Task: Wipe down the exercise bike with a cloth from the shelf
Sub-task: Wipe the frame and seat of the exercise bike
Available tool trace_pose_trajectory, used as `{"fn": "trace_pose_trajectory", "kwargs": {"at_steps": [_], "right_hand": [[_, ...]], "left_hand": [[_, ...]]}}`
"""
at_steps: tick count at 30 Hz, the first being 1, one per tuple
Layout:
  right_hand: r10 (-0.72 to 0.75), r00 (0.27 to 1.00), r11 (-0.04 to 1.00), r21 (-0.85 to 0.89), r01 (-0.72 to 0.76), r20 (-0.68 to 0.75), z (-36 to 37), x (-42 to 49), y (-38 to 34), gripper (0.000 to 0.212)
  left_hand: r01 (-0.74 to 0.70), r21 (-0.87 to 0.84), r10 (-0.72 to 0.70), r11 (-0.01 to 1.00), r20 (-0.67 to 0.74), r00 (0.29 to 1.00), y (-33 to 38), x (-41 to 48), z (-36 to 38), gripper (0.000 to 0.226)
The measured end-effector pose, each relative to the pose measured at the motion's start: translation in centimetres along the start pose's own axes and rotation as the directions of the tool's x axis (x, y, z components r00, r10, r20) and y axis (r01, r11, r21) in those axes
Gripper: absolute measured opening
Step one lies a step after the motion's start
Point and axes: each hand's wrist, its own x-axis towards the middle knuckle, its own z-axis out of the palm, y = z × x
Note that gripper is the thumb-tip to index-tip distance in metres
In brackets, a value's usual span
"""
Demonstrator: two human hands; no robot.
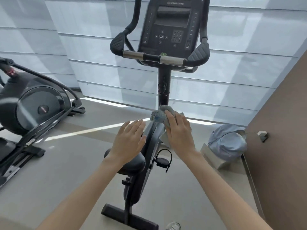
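Right hand (179, 131) lies on a blue-grey cloth (157, 115), fingers fairly straight, pressing it onto the top of the exercise bike (149, 146) housing just below the upright post (164, 83); one bunched end of the cloth sticks out past the fingertips and another corner hangs under the palm. Left hand (128, 140) is spread flat with straight fingers and holds nothing, its fingertips at the left side of the same housing, though actual contact cannot be told. Below the left wrist sits the dark seat (132, 161), and a strapped pedal (163, 161) juts out on the right. The bike's long axis runs from its rear foot bar (129, 218) near the person away toward the window blinds (83, 47), its console (171, 25) facing back. Another exercise machine (31, 107) stands left; a blue bag (227, 143) rests right.
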Motion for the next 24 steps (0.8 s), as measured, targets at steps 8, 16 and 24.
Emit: {"fn": "trace_pose_trajectory", "kwargs": {"at_steps": [8, 16, 24], "right_hand": [[0.030, 0.999, 0.999, 0.012, -0.029, -0.031, 0.3, -3.0, -4.9, 0.035], [0.128, 0.989, 0.992, -0.010, -0.128, 0.073, 7.0, -3.5, -6.8, 0.043], [0.326, 0.876, 0.945, -0.121, -0.303, 0.354, 19.9, -6.7, -10.3, 0.042]], "left_hand": [[0.115, -0.053, -0.114, 0.992, 0.015, 0.993, -2.4, -4.6, -0.8, 0.051], [0.211, -0.107, -0.193, 0.972, 0.160, 0.968, -9.1, -7.2, 4.3, 0.052], [0.091, -0.204, -0.023, 0.975, 0.313, 0.949, -16.0, -10.4, 12.2, 0.049]]}}
